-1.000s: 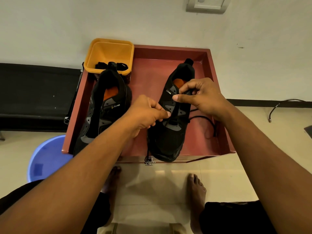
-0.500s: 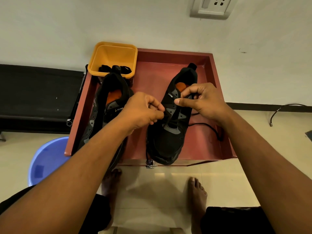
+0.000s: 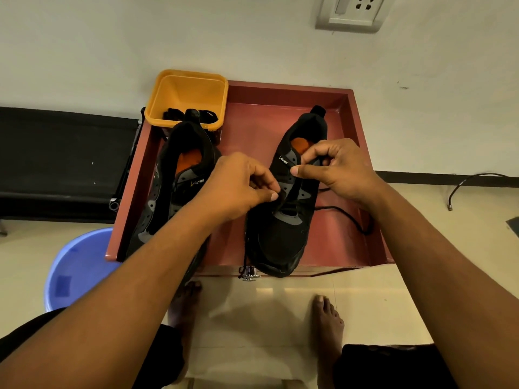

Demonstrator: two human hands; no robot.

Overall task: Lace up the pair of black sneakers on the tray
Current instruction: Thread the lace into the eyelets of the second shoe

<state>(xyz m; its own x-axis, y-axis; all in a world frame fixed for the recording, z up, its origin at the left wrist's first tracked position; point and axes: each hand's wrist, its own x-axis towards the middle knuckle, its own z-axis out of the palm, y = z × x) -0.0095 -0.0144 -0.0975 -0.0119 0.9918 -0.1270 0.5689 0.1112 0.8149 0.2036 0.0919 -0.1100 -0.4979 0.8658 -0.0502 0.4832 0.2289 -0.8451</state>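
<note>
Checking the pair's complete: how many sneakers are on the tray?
2. Left sneaker along the tray's left wall; right sneaker mid-tray, under the left hand and right hand.

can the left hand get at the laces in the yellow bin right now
Probably, once freed: the left hand pinches the lace at the right sneaker. The bin is open on top, its laces uncovered; only the left sneaker stands before it, likely easy to reach over.

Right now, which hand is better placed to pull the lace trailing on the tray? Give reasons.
Probably the right hand: the lace lies beside its wrist; left hand is across the sneaker.
</note>
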